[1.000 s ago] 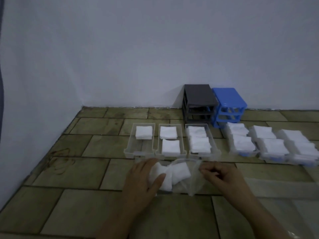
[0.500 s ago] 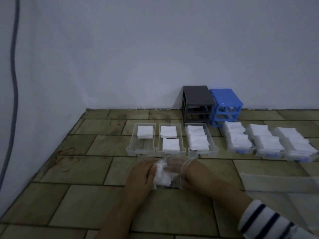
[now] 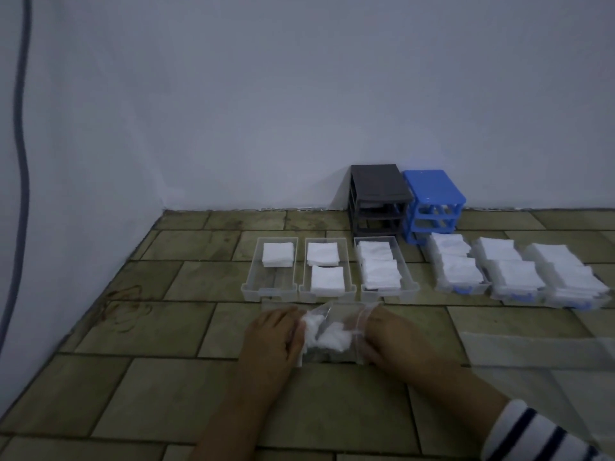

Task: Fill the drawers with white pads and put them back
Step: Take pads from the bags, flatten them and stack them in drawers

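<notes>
Head view looks down on a tiled floor (image 3: pixel 159 327) where 6 clear drawers lie in a row in front of 2 small frames set against the wall, a dark grey frame (image 3: pixel 379 197) and a blue frame (image 3: pixel 434 201). Nearest the left wall, the leftmost drawer (image 3: pixel 269 292) holds only 1 stack of white pads (image 3: pixel 278 254) at its far end, the second drawer (image 3: pixel 327 292) holds 2 low stacks, and the third drawer (image 3: pixel 387 291) and the 3 blue-handled drawers (image 3: pixel 462 287) to the right look full. Just in front of the first 3 drawers, both hands work on a clear plastic bag (image 3: pixel 332 356) of pads. The left hand (image 3: pixel 269 341) has its fingers curled around crumpled pads at the bag's left end; the right hand (image 3: pixel 382 337) presses on or grips the bag's right end, though its fingers are veiled by the plastic and I cannot tell which. The step appears to be drawing a stack out of the bag. To do it well, the right hand should pin the bag flat while the left slides the pads out squarely, then squares them before laying them in the near half of the leftmost drawer. A tug on bunched pads risks scattering them.
</notes>
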